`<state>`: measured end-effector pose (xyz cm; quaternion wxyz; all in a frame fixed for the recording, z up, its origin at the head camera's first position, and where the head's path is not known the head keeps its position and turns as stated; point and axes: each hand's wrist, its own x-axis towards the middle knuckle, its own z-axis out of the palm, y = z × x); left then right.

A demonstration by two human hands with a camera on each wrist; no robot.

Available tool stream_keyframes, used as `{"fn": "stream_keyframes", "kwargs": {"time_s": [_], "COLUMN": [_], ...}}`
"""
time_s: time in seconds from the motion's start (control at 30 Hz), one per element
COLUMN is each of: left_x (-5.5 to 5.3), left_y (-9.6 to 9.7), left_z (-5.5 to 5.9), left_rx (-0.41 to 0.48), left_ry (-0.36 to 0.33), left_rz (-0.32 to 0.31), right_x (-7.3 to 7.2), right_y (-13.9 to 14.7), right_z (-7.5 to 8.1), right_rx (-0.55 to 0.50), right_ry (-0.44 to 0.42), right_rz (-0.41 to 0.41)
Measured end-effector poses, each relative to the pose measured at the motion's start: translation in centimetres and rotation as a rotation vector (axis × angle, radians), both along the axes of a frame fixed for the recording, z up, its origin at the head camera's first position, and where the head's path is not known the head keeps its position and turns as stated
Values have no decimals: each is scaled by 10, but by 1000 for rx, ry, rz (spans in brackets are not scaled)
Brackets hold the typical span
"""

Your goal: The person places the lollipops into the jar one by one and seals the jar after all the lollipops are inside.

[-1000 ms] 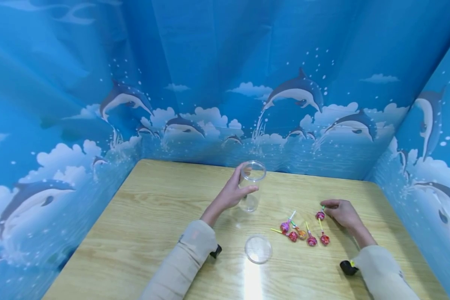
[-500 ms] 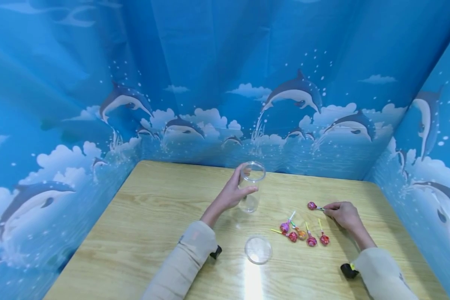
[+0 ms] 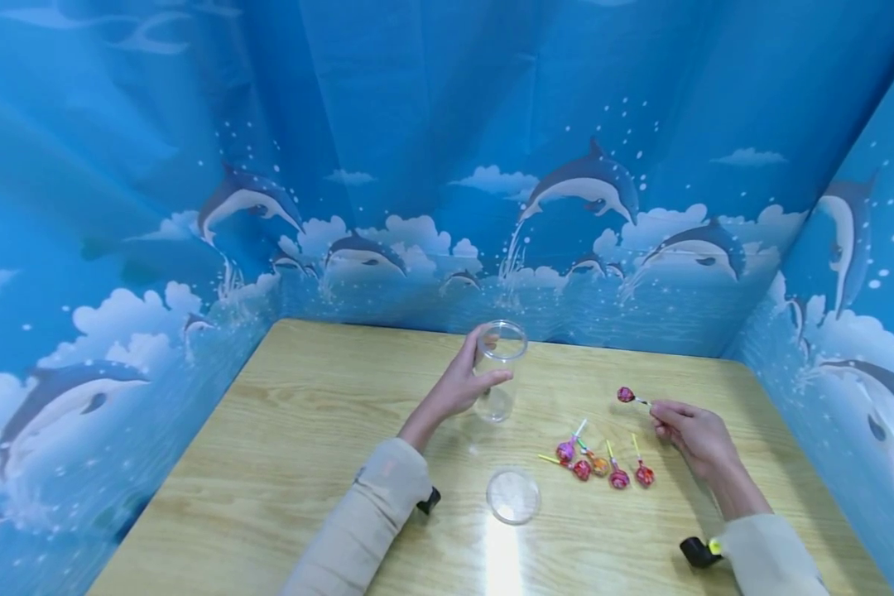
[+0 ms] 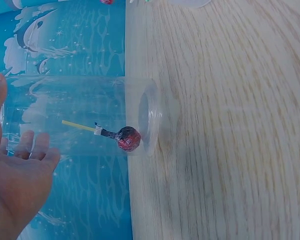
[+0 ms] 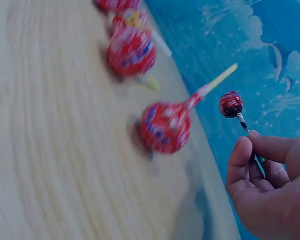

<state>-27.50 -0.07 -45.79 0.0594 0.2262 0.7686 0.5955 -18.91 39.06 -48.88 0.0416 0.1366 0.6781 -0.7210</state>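
Note:
My left hand (image 3: pixel 465 382) grips a tall clear plastic cup (image 3: pixel 501 364), which stands upright on the table with its mouth up. In the left wrist view, a dark red lollipop with a yellow stick (image 4: pixel 128 139) shows through the wall, low in the cup (image 4: pixel 90 90). Between thumb and fingers, my right hand (image 3: pixel 696 434) pinches the stick of another red lollipop (image 3: pixel 625 395), its head pointing left and off the table. Several wrapped lollipops, among them a purple one (image 3: pixel 565 451), an orange one (image 3: pixel 599 467) and a red one (image 3: pixel 644 475), lie between the hands.
A round clear lid (image 3: pixel 513 496) lies flat on the wooden table (image 3: pixel 283 463), nearer to me than the cup. Blue dolphin-print curtains (image 3: pixel 417 165) border the table at the back and both sides.
The right hand has taken a lollipop by its stick, turned its head to the left, and raised it while shifting slightly right. The left hand and cup have stayed put.

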Motion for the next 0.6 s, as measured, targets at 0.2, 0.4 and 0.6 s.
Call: {"fn": "stream_keyframes", "kwargs": {"time_s": [0.2,0.4,0.6], "left_x": [0,1,1], "left_y": [0,0,0], "left_z": [-1,-1,0], "left_rx": [-2,2,-11], "left_ry": [-3,-7,-10], "left_rz": [8,2,7], "right_x": [6,6,4], "right_y": [-10,-26,-45], "right_z": [19,39,60], "right_rx": [-235,-289,-301], "right_ry": [75,107,167], "right_rz": [-2,6,39]}}
